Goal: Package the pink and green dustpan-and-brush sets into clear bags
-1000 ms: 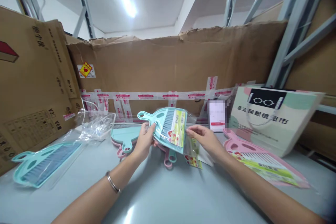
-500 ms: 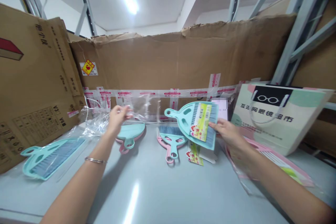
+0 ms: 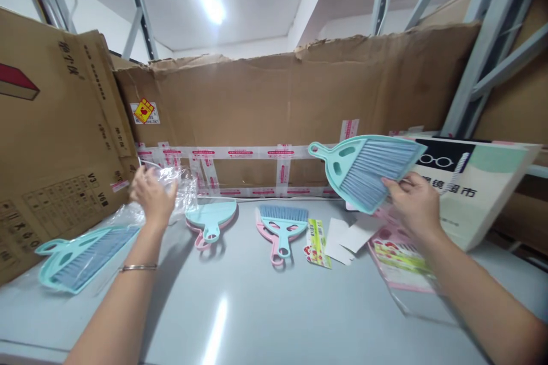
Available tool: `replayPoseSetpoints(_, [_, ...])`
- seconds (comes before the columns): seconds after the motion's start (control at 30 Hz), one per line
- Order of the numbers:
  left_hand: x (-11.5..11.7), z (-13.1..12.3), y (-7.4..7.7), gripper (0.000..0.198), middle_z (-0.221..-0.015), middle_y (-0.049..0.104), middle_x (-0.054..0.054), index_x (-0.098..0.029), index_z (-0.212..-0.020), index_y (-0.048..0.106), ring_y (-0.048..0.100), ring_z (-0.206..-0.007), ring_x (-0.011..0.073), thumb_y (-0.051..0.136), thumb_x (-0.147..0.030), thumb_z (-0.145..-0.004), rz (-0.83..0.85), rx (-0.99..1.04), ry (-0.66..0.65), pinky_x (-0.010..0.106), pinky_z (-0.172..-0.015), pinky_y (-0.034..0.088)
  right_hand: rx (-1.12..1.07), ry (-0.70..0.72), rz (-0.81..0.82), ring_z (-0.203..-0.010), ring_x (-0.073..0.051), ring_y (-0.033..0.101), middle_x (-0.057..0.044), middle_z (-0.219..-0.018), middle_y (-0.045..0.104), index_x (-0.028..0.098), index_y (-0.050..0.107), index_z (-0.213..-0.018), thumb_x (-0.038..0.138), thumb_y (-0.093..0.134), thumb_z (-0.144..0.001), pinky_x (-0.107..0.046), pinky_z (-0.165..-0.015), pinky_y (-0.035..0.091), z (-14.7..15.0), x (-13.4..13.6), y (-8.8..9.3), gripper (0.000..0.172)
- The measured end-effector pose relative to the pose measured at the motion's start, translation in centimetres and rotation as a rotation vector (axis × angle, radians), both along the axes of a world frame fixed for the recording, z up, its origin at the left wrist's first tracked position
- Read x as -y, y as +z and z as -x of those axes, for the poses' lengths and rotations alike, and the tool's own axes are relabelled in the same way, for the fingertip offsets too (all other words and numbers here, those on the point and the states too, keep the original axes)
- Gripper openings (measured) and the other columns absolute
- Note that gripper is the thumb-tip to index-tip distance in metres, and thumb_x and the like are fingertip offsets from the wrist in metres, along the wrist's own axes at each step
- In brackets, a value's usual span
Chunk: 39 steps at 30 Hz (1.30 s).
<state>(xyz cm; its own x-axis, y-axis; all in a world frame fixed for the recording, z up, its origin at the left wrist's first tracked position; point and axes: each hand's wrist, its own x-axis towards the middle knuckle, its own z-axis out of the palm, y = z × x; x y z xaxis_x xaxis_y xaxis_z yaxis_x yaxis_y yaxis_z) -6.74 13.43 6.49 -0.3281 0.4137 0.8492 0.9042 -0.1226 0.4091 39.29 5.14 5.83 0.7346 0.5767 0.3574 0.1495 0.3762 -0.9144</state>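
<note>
My right hand (image 3: pixel 415 202) grips the edge of a mint-green dustpan (image 3: pixel 338 161), thumb on the blue-grey bristles of the brush (image 3: pixel 371 174) nested in it. The set is raised and tilted, its handle toward the left. My left hand (image 3: pixel 154 194), fingers apart, is at a heap of crumpled clear plastic bags (image 3: pixel 184 187) beside the left carton. Below my right hand lie white cards (image 3: pixel 338 240) and a yellow-green printed label card (image 3: pixel 317 244). A pink set in clear wrapping (image 3: pixel 398 256) lies under my right forearm, which partly hides it.
On the grey table (image 3: pixel 257 313) lie stacked mint and pink dustpans (image 3: pixel 212 214), mint and pink brushes (image 3: pixel 283 228), and a wrapped mint set (image 3: pixel 88 256) at left. Cartons (image 3: pixel 257 102) wall the back and left (image 3: pixel 51 142). A paper bag (image 3: pixel 492 199) stands at right.
My right hand has moved right and up with the dustpan set. The printed card is off its bristles, and another white card lies on the table. My left hand has carried clear plastic left to the heap.
</note>
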Motion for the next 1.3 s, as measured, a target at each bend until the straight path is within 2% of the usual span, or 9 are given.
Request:
replayPoseSetpoints(0.13, [1.0,-7.5,-0.3,0.042,-0.118,0.053,0.016,-0.014,-0.111,0.05,0.05,-0.11,0.0272,0.053,-0.039,-0.077,0.331,0.195,-0.788,0.046,-0.093,0.039,-0.464,0.438,0.133,-0.051,-0.01,0.058,0.002,-0.064,0.063,0.018,0.057,-0.076,0.002,0.052,-0.068,-0.02,-0.052,0.05,1.4,0.0,0.3,0.019])
replayPoseSetpoints(0.23, [3.2,-11.9,-1.2,0.05,-0.129,0.048,0.012,-0.022,-0.122,0.045,0.053,-0.109,0.0238,0.057,-0.041,-0.077,0.62,0.412,-1.359,0.04,-0.089,0.045,-0.372,0.791,0.311,-0.06,-0.011,0.062,-0.002,-0.071,0.067,0.016,0.062,-0.079,0.005,0.054,-0.072,-0.018,-0.059,0.052,4.0,0.6,-0.4,0.016])
replayPoseSetpoints(0.33, [5.2,-13.8,-1.5,0.05,-0.132,0.048,0.01,-0.024,-0.121,0.048,0.054,-0.109,0.0238,0.062,-0.04,-0.075,0.584,0.598,-1.617,0.037,-0.086,0.048,-0.181,1.032,0.407,-0.078,-0.016,0.065,-0.005,-0.084,0.068,0.018,0.063,-0.086,0.018,0.06,-0.074,-0.025,-0.071,0.053,6.9,1.1,-1.3,0.012])
replayPoseSetpoints(0.4, [5.9,-13.8,-1.2,0.044,-0.129,0.051,0.01,-0.022,-0.113,0.055,0.054,-0.109,0.0248,0.065,-0.038,-0.073,0.515,0.669,-1.618,0.036,-0.085,0.049,-0.027,0.947,0.362,-0.088,-0.019,0.063,-0.006,-0.092,0.067,0.02,0.061,-0.091,0.027,0.063,-0.072,-0.032,-0.079,0.051,8.3,1.3,-1.5,0.02])
replayPoseSetpoints(0.57, [7.0,-13.5,-0.1,0.027,-0.118,0.06,0.01,-0.018,-0.092,0.061,0.055,-0.108,0.0267,0.07,-0.031,-0.069,0.411,0.56,-1.571,0.037,-0.085,0.048,0.675,0.339,-0.132,-0.109,-0.024,0.051,-0.008,-0.113,0.056,0.025,0.048,-0.108,0.032,0.063,-0.073,-0.044,-0.093,0.039,10.9,2.5,-0.3,0.039])
replayPoseSetpoints(0.77, [8.7,-14.1,1.1,0.03,-0.108,0.063,0.008,-0.02,-0.096,0.06,0.055,-0.106,0.0247,0.068,-0.031,-0.07,0.245,0.315,-1.475,0.036,-0.091,0.044,1.151,0.514,-0.163,-0.097,-0.025,0.057,-0.009,-0.101,0.06,0.023,0.045,-0.108,0.019,0.054,-0.077,-0.042,-0.081,0.043,14.5,3.5,1.6,0.033])
replayPoseSetpoints(0.97, [6.6,-8.3,3.5,0.025,-0.091,0.06,0.004,-0.019,-0.088,0.054,0.057,-0.083,0.0152,0.063,-0.037,-0.074,-0.212,0.27,-0.954,0.026,-0.07,0.048,1.028,0.386,-0.251,-0.096,-0.021,0.056,-0.008,-0.103,0.06,0.022,0.049,-0.113,0.015,0.048,-0.078,-0.038,-0.085,0.044,11.7,0.5,3.4,0.036])
replayPoseSetpoints(1.13, [5.1,-4.8,-0.1,0.024,-0.08,0.058,0.002,-0.02,-0.081,0.054,0.054,-0.079,0.0169,0.067,-0.036,-0.07,-0.029,-0.17,-0.629,0.027,-0.067,0.045,1.47,0.796,-0.134,-0.084,-0.019,0.061,-0.007,-0.085,0.068,0.022,0.065,-0.099,0.007,0.041,-0.075,-0.036,-0.079,0.046,9.3,-3.6,-1.3,0.037])
replayPoseSetpoints(1.3, [4.6,-4.0,-3.9,0.013,-0.083,0.06,0.004,-0.021,-0.081,0.056,0.054,-0.08,0.0195,0.047,-0.013,-0.075,0.368,-0.504,-0.527,0.028,-0.065,0.043,1.281,1.055,-0.074,-0.09,-0.017,0.063,-0.005,-0.094,0.07,0.026,0.069,-0.096,0.012,0.052,-0.071,-0.032,-0.084,0.046,9.5,-4.7,-4.7,0.032])
